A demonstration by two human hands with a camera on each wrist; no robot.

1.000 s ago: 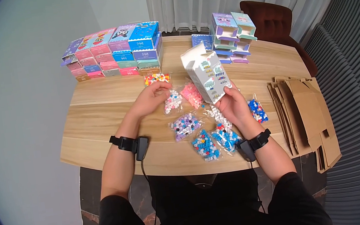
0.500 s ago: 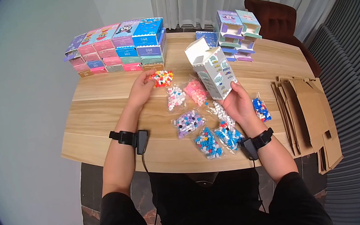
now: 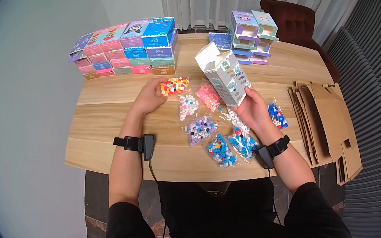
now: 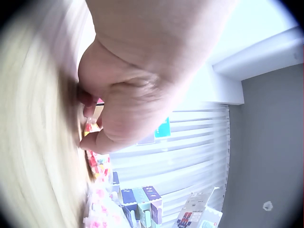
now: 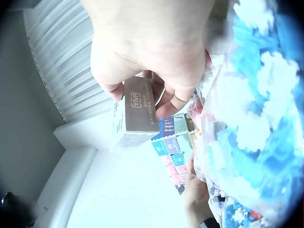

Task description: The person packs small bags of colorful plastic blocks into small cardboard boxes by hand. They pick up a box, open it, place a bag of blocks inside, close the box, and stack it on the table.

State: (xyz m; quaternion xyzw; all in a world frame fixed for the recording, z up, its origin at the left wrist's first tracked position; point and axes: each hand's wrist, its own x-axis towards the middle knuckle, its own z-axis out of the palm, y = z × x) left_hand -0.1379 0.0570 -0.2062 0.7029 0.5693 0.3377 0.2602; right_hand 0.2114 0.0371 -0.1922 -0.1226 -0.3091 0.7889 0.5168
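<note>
My right hand [image 3: 253, 109] holds a grey-and-white carton [image 3: 227, 81] tilted above the table, its flaps up at the far end. In the right wrist view, thumb and fingers grip the carton's end panel [image 5: 140, 109], which is printed YNP. At the far left of the bags, my left hand [image 3: 149, 97] has its fingers at the edge of a clear bag of orange, yellow and white bricks [image 3: 175, 86]. The left wrist view shows part of that bag [image 4: 93, 127] between thumb and curled fingers. Beside it lie a white-brick bag [image 3: 188, 106] and a pink-brick bag [image 3: 208, 96].
More brick bags lie nearer me: purple [image 3: 201, 129], blue [image 3: 221, 151], and blue-and-white [image 3: 277, 116] beyond my right hand. Stacked colourful boxes [image 3: 139, 55] stand at the back left, open-ended boxes [image 3: 252, 36] at the back right. Flattened brown cardboard [image 3: 324, 123] leans over the right edge.
My left hand has moved from above the white-brick bag to the left edge of the orange-and-yellow bag, which shifted slightly towards me. The right hand keeps holding the carton.
</note>
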